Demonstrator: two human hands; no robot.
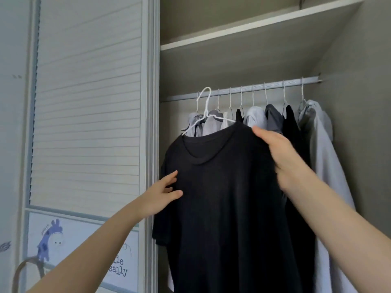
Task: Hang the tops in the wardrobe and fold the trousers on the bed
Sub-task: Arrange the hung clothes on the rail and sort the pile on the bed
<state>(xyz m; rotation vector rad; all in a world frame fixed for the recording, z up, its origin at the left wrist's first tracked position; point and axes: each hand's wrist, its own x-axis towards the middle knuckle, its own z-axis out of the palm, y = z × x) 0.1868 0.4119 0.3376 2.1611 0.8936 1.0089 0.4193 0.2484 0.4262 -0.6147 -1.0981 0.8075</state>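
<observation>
A black T-shirt (224,197) hangs on a white hanger (206,111) held up in front of the open wardrobe. The hanger's hook sits just below the left part of the metal rail (243,88); whether it touches the rail I cannot tell. My right hand (279,153) grips the shirt's right shoulder from behind, its fingers hidden by the cloth. My left hand (163,193) touches the shirt's left sleeve area, thumb on the front and fingers behind the fabric. Several grey, white and black tops (292,123) hang on the rail behind.
A louvred sliding door (88,102) with a giraffe picture stands at the left of the opening. A shelf (254,24) runs above the rail. The wardrobe's side wall (359,123) closes the right. A curved handle (27,269) shows at bottom left.
</observation>
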